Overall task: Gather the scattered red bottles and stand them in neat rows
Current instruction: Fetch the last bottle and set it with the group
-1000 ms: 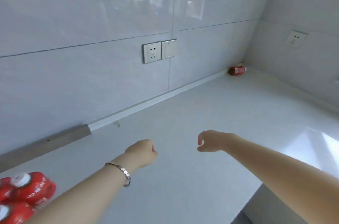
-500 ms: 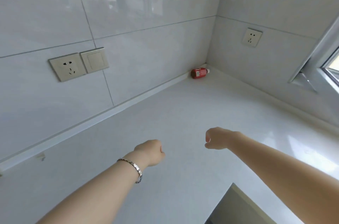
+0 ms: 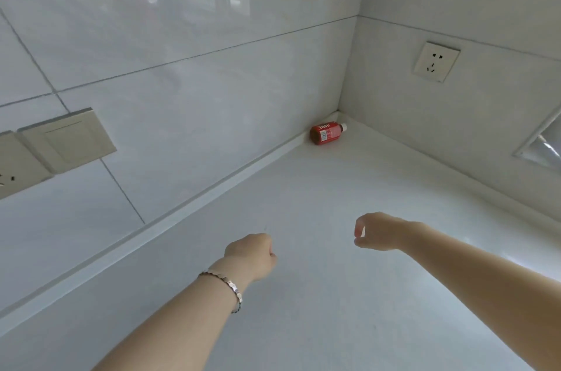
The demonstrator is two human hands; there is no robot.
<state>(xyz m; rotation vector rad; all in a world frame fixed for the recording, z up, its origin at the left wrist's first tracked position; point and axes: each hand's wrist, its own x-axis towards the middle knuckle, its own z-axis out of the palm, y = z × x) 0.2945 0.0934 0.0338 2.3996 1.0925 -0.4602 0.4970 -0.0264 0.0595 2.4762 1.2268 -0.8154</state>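
Now nearer the lying red bottle (image 3: pixel 327 133), left hand (image 3: pixel 254 255) fisted empty, right hand (image 3: pixel 377 231) half-curled.

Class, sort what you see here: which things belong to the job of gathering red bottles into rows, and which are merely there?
Belongs to the job:
red bottle, lying on its side in the counter's far corner
left hand, empty
right hand, empty

Merely there:
wall socket
light switch
bracelet
window frame
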